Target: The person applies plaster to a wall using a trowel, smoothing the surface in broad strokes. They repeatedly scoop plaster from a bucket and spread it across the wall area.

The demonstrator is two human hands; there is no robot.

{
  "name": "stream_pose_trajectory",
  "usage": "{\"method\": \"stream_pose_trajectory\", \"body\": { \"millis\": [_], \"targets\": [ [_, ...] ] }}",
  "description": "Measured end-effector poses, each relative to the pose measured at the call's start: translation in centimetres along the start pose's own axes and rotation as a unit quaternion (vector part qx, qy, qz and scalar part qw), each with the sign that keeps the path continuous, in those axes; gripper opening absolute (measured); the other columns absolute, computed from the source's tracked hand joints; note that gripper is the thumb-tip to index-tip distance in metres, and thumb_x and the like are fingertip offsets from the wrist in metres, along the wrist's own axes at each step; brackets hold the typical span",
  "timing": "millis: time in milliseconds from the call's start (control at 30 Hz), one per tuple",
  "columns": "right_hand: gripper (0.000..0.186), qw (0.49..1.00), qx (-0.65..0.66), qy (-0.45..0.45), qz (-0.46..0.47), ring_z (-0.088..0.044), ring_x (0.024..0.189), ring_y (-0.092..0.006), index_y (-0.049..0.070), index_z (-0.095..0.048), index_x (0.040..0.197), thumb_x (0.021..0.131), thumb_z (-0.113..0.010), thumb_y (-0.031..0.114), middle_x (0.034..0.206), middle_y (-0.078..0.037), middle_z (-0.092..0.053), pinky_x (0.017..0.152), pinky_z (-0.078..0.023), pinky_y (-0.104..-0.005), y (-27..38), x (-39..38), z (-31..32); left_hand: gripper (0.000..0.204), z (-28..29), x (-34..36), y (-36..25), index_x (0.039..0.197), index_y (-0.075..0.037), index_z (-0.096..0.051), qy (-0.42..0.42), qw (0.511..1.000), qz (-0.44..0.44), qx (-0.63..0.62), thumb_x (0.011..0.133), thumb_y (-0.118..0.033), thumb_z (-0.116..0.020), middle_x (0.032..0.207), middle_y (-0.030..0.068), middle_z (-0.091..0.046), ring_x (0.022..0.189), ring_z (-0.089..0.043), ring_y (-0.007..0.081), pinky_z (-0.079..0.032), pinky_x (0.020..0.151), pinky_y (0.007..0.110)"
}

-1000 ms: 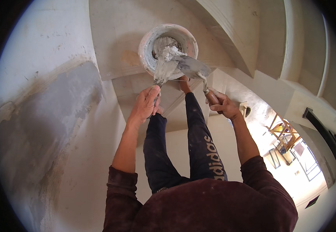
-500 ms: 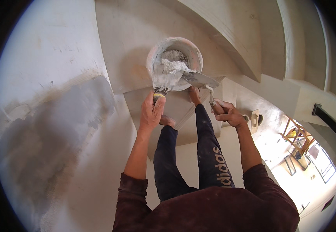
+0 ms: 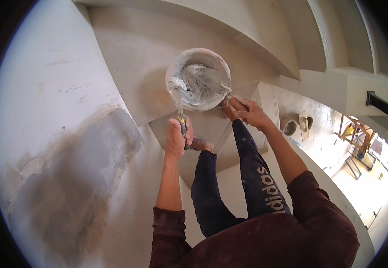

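Here, nearest the camera:
Sleeves: dark red, both forearms (image 3: 169,183) coming up from the lower edge, above dark trousers (image 3: 252,178) and bare feet on a stair step (image 3: 216,134).
Left hand (image 3: 176,138): fingers wrapped tight round the yellow-and-black handle of a putty knife (image 3: 179,111), whose blade rises to the near rim of the bucket with grey plaster clinging to it.
Right hand (image 3: 247,111): fingers curled shut on the handle of a trowel (image 3: 218,82) (the handle itself is mostly hidden in the fist); its flat blade lies across the mix inside the bucket.
Bucket (image 3: 176,73): round, pale, plaster-smeared, standing on the step just beyond the feet, holding wet grey plaster (image 3: 198,85).
Wall (image 3: 69,178): curving on the left, with a broad damp grey patch.
Farther off: upper stairs (image 3: 256,35) climbing away, and at right a sunlit floor below (image 3: 355,178) with wooden frames.
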State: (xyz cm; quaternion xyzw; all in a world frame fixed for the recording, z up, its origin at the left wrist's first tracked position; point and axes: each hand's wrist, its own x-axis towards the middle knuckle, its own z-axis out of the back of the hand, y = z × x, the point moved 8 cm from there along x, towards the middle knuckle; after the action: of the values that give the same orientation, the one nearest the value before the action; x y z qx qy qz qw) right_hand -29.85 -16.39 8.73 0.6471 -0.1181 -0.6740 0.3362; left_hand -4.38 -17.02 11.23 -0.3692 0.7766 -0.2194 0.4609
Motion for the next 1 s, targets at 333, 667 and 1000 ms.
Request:
{"method": "stream_pose_trajectory", "body": {
  "millis": [333, 667, 1000],
  "targets": [
    [0.063, 0.934, 0.351, 0.065, -0.032, -0.048, 0.052, -0.0087, -0.005, -0.039, 0.14, 0.083, -0.063, 0.011, 0.077, -0.005, -0.054, 0.046, -0.039, -0.0229, -0.3, -9.8, -0.3, 0.062, -1.6, 2.6, 5.4, 0.08, -0.009, -0.047, 0.051, 0.968, 0.141, -0.2, 0.093, -0.067, -0.032, 0.051, -0.004, -0.035, 0.04, -0.034, 0.0071, -0.03, 0.039, 0.022],
    [0.061, 0.951, 0.294, 0.091, 0.017, -0.048, 0.053, -0.0088, -0.006, -0.039, 0.14, 0.089, -0.063, 0.018, 0.072, -0.002, -0.053, 0.048, -0.038, -0.0232, -1.0, -8.7, -1.4, 0.057, -1.1, 4.3, 4.9, 0.078, -0.01, -0.046, 0.036, 0.989, 0.124, -0.07, 0.096, -0.063, -0.033, 0.051, -0.003, -0.036, 0.041, -0.036, 0.0089, -0.029, 0.041, 0.023],
    [0.047, 0.987, 0.151, 0.056, 0.011, -0.048, 0.047, -0.0079, -0.002, -0.052, 0.13, 0.088, -0.062, 0.018, 0.069, -0.001, -0.053, 0.042, -0.038, -0.024, -0.3, -1.4, -2.8, 0.052, -0.5, 4.5, 1.8, 0.08, -0.006, -0.051, 0.053, 0.988, 0.006, 0.143, 0.093, -0.056, -0.05, 0.055, -0.0014, -0.046, 0.046, -0.042, 0.0074, -0.035, 0.044, 0.024]
  ]
}}
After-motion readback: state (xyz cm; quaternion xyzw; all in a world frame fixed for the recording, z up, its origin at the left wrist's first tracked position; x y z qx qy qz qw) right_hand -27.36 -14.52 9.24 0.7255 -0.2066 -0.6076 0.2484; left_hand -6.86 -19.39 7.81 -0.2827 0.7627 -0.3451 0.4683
